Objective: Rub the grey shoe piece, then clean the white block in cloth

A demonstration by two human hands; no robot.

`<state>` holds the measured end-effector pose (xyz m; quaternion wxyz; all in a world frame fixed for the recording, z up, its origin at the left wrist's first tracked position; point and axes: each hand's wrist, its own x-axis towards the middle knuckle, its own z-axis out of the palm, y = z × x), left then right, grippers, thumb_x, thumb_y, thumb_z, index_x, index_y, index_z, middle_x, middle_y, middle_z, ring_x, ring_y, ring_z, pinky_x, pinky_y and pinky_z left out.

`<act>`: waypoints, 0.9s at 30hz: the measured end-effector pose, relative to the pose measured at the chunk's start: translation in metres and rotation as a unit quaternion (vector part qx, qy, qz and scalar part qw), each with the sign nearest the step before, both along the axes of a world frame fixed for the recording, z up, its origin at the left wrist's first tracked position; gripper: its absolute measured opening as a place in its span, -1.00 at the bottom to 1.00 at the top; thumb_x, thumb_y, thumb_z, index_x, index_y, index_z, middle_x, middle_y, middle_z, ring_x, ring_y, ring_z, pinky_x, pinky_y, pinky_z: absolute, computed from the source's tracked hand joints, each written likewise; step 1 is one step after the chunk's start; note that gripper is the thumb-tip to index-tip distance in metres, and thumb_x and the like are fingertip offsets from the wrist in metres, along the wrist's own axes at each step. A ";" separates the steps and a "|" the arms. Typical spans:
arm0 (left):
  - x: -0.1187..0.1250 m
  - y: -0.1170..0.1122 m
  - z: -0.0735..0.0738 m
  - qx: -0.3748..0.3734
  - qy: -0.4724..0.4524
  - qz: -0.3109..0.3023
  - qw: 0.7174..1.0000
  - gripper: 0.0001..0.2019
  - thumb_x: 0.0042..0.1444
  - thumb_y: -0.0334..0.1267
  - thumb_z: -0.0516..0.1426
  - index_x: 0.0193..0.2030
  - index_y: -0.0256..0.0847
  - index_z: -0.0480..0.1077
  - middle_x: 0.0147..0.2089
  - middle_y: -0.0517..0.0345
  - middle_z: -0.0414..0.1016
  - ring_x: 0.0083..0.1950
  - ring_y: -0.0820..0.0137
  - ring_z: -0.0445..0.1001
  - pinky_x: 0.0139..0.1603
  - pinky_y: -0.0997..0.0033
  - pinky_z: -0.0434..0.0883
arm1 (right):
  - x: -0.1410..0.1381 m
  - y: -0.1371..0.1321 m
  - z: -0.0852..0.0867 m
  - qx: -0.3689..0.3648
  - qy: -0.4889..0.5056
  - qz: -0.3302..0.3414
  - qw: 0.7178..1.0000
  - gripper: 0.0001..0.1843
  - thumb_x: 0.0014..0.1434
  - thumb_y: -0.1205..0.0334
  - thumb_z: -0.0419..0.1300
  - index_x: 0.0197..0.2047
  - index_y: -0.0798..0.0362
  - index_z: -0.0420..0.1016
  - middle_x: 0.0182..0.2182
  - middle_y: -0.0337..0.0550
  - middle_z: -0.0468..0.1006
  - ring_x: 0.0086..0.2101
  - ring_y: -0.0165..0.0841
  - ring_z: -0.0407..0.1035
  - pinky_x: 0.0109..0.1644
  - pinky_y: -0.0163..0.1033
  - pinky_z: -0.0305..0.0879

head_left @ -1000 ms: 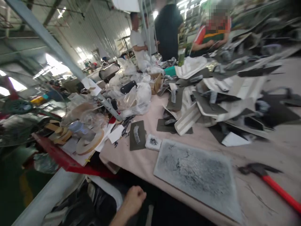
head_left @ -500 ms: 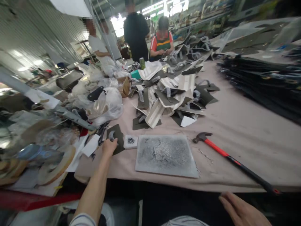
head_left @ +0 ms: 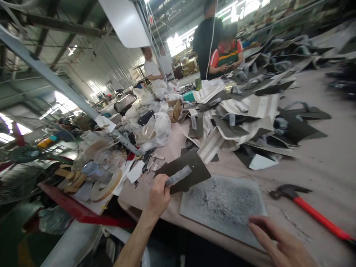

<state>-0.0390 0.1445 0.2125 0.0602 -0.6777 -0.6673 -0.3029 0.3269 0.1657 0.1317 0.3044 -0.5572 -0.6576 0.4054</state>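
Note:
My left hand [head_left: 160, 196] is closed on a dark olive panel [head_left: 198, 167] at its near edge, where a strap handle [head_left: 180, 175] wrapped in clear plastic is fixed. The panel is tilted and held up at the left corner of a grey slab [head_left: 222, 202]. The slab's surface is scuffed and pitted. My right hand [head_left: 282, 241] hovers at the slab's lower right, thumb and fingers apart, holding nothing. A claw hammer [head_left: 314, 211] with a red and black handle lies right of the slab.
A heap of similar panels [head_left: 241, 124] lies beyond the slab on the cloth-covered table [head_left: 306, 167]. Plastic bags [head_left: 161, 129] and tape rolls [head_left: 108, 185] crowd the left, beside a slanting metal pole [head_left: 75, 96]. A co-worker [head_left: 226, 59] sits across the table.
My left hand has lifted the panel from the table and brought it right, towards the slab. My right hand has come up over the slab's edge. The view has swung left.

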 end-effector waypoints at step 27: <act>0.127 0.000 0.010 0.199 0.056 -0.234 0.950 -0.74 0.33 -0.45 -0.01 0.07 -0.36 0.42 0.01 -0.22 0.50 0.22 0.12 0.45 0.10 0.12 0.59 | -0.045 -0.037 -0.014 -0.395 0.382 0.011 0.835 -0.60 -0.15 -0.01 0.50 -0.30 0.08 0.66 -0.36 -0.09 0.63 -0.35 -0.25 0.44 -0.25 -0.19 0.33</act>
